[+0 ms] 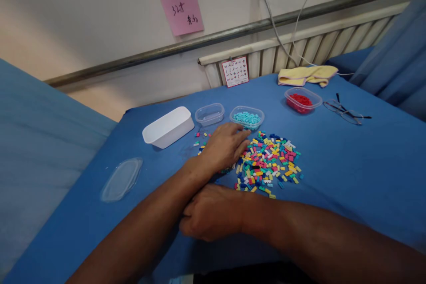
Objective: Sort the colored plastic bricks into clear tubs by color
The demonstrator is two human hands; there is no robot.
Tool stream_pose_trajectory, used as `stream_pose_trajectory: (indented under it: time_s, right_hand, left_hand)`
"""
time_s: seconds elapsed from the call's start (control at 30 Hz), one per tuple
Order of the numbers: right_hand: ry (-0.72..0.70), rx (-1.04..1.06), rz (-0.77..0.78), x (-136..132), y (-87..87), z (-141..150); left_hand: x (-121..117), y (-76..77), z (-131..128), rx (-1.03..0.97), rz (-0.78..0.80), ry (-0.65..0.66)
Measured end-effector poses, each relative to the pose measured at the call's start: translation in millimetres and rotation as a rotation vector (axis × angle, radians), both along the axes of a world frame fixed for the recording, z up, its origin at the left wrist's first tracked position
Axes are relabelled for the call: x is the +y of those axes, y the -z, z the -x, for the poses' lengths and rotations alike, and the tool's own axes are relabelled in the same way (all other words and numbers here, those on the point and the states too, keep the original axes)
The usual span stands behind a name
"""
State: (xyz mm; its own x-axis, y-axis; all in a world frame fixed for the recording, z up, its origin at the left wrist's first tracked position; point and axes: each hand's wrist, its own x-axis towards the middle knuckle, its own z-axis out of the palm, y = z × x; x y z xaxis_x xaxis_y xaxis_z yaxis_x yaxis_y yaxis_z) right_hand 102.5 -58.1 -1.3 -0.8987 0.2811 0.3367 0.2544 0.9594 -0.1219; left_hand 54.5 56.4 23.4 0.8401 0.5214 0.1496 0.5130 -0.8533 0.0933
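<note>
My left hand (226,146) lies palm down with its fingers stretched over the left edge of a pile of small coloured bricks (269,162) on the blue cloth. Its fingertips are just short of a clear tub of light-blue bricks (246,117). My right hand (209,213) rests on the cloth near me, fingers curled in. It presses against my left forearm, and its palm is hidden. A few loose bricks (200,138) lie to the left of my left hand.
An empty clear tub (209,114) and a white rectangular box (168,127) stand at the back left, with a clear lid (121,179) nearer left. At the back right are a tub of red bricks (302,100), glasses (346,112), a yellow cloth (308,75) and a small card (235,71).
</note>
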Motion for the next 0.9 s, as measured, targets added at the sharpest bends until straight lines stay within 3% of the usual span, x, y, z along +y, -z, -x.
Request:
stream_pose_trajectory:
  time_s: [0.1,0.17,0.33,0.4,0.53,0.67,0.9]
  right_hand:
    - [0.02,-0.014,0.011,3,-3.2,-3]
    - [0.026,-0.025,0.021,3,-6.0,-5]
    - [0.05,-0.043,0.133,-2,-8.0,-1]
    - [0.084,-0.029,0.193,-4,-6.0,4]
    - [-0.032,-0.084,0.067,-2,-2.7,7]
    - [-0.086,-0.096,-0.072,1,-5.6,2]
    - [-0.074,-0.032,-0.043,-3,-11.0,-3]
  left_hand:
    - [7,-8.1,-7,-0.067,0.0,-0.04]
    - [8,-11.8,-11,-0.085,0.036,-0.001]
    - [-12,-7.5,-18,0.045,0.23,0.422]
    - [-20,-1.7,-19,0.097,0.259,0.493]
    - [-24,7.4,-8,0.145,0.252,0.453]
    - [-17,10.9,21,0.187,0.234,0.39]
    - [-3,12.6,98,0.2,0.184,0.033]
